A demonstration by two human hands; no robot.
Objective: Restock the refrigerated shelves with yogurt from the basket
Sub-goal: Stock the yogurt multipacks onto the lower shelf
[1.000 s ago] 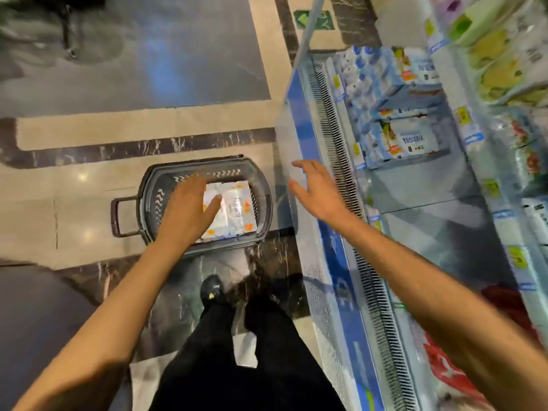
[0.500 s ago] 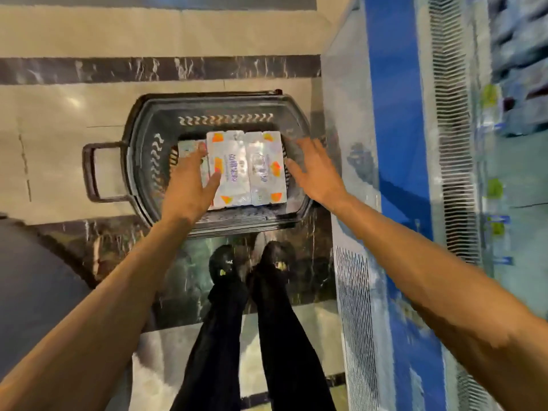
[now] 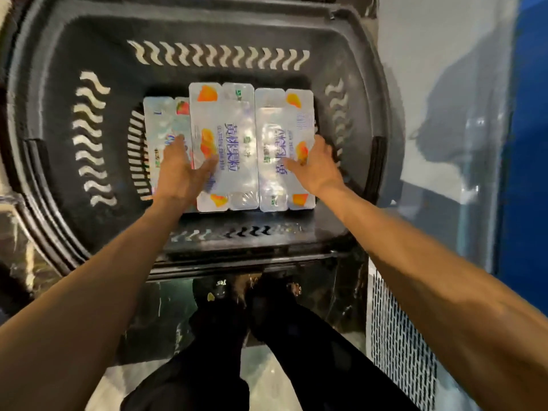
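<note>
Both your hands have come down into the basket (image 3: 207, 28) since half a second ago, and your head has dropped so close that the basket fills most of the view. On its floor three packs lie flat, side by side: a strawberry yogurt pack (image 3: 164, 126) nearest the left wall, a middle yogurt pack (image 3: 234, 120) overlapping its edge, and a right yogurt pack (image 3: 277, 114) close to the right wall. Your left hand (image 3: 181, 170) rests on the strawberry yogurt pack with fingers straight along the middle pack's left edge and the thumb spread onto that pack's top. Your right hand (image 3: 317, 167) has its thumb on the right yogurt pack; its fingers reach past the pack's right edge, and I cannot tell whether they have closed on it. Your black shoes (image 3: 219, 295) stand at the basket's near rim, and the refrigerated case's vent grille (image 3: 400, 345) is to your right.
</note>
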